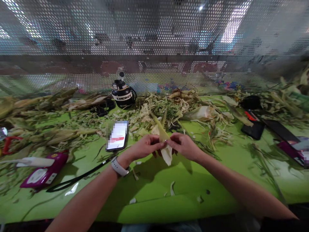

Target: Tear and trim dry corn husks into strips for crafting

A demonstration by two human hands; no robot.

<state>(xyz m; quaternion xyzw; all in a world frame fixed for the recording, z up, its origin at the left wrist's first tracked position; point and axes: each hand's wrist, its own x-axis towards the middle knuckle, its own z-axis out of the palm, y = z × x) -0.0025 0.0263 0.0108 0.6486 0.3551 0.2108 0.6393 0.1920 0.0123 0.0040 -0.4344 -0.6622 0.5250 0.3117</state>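
Both hands meet above the middle of the green table (pixel 154 183). My left hand (pixel 145 146) is closed in a pinch on a pale corn husk (pixel 166 151), and a white watch (pixel 118 167) sits on that wrist. My right hand (pixel 183 145) is closed on the same husk from the other side. One long strip of the husk sticks up between the fingers; a wider pale piece hangs below them. A heap of torn husks (pixel 173 109) lies just beyond the hands.
A phone (pixel 117 136) lies left of the hands. Behind it stands a black bottle marked ENERGY (pixel 122 93). Unhusked corn (pixel 58 135) lies at the left, near a pink device (pixel 45 170). Dark cases (pixel 253 129) sit at the right. A perforated metal screen (pixel 154 38) closes the back.
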